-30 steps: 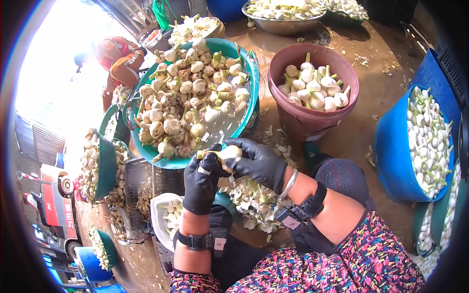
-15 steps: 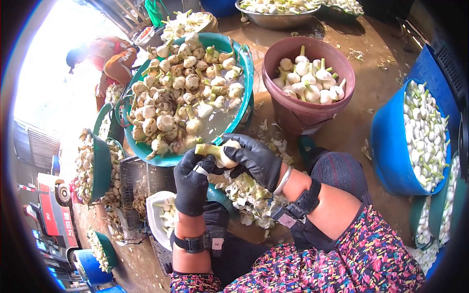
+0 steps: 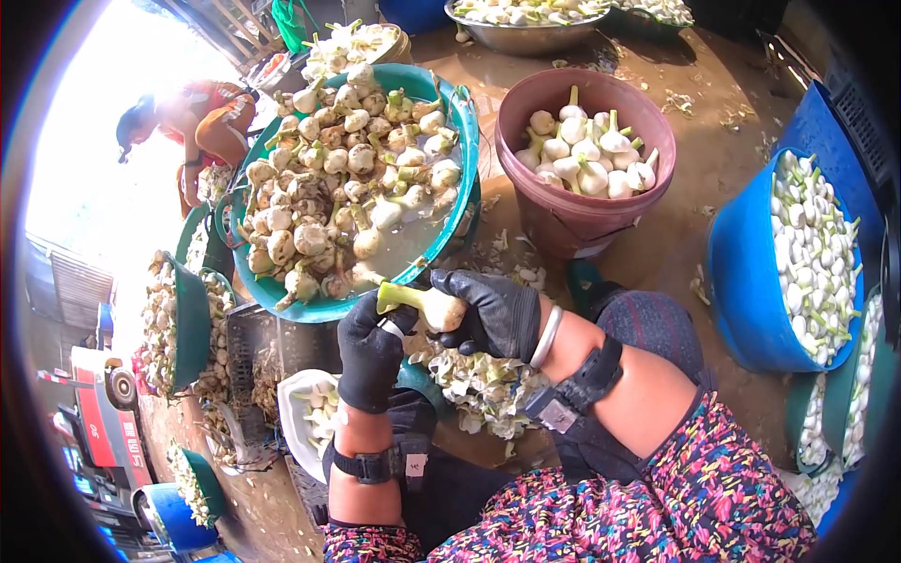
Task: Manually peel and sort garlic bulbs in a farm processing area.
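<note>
A garlic bulb (image 3: 439, 309) with a thick green stem is held over the near edge of the teal basin. My right hand (image 3: 496, 316), in a black glove, is closed round the bulb's right side. My left hand (image 3: 368, 349), also black-gloved, has its fingers curled at the stem end; its fingertips are partly hidden. Just beyond my hands, the teal basin (image 3: 460, 211) holds many soiled garlic bulbs in cloudy water. A reddish bucket (image 3: 584, 206) to the right of it contains cleaner white garlic. Below my hands lies a heap of garlic peelings (image 3: 486, 389).
At the right stands a blue tub (image 3: 746, 281) full of white garlic. A white container (image 3: 298, 427) with garlic pieces is beside my left forearm. A metal bowl (image 3: 530, 38) of garlic sits at the back. Another person (image 3: 202, 122) bends at the far left, beyond green tubs.
The garlic bulb has turned in my hands, its bulb end now toward my right palm and its stem pointing left. The other person's head has shifted a little.
</note>
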`<action>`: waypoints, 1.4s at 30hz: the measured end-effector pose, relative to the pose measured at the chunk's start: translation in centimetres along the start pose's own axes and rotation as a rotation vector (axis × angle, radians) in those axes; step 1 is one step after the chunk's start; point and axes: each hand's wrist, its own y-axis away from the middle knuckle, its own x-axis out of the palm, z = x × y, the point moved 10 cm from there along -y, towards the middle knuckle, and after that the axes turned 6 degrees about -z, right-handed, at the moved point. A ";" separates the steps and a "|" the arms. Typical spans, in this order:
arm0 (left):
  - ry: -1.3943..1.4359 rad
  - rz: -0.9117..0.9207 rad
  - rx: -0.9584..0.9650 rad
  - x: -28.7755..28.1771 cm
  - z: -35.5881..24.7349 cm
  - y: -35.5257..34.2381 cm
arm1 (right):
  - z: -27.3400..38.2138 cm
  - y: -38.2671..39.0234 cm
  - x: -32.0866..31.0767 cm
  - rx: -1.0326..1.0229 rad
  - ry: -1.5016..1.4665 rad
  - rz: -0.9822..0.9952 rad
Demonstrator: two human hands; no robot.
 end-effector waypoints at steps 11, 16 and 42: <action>0.381 0.233 -0.289 1.6 1.2 0.8 | -0.8 1.2 1.6 0.188 -0.172 0.177; 0.381 0.110 -0.216 1.9 0.0 0.8 | 2.0 1.2 0.2 -0.116 0.118 -0.034; -0.319 0.133 0.252 2.2 -4.3 1.1 | 6.4 3.0 2.1 -0.689 1.265 -0.241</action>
